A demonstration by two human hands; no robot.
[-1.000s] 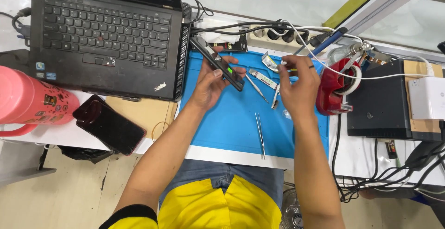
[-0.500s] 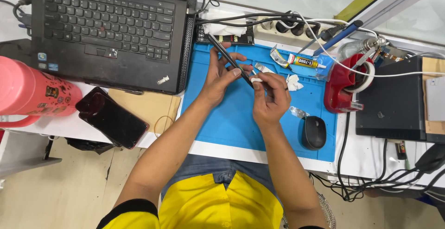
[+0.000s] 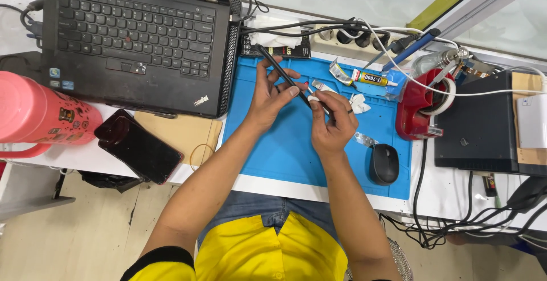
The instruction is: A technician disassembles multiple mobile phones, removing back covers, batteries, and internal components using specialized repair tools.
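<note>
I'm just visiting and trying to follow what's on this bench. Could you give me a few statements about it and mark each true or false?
1. The left hand holds a thin dark phone edge-on above the blue mat. True.
2. The right hand rests on the computer mouse. False: the mouse lies untouched on the mat, to the right of that hand.
3. A black laptop sits open, left of the mat. True.
4. The pink bottle stands on the mat. False: it lies at the far left, off the mat.
5. A second dark phone lies beside the laptop. True.

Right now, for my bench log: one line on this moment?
left hand: holds thin black phone edge-on | right hand: small tool at it | blue mat
</note>
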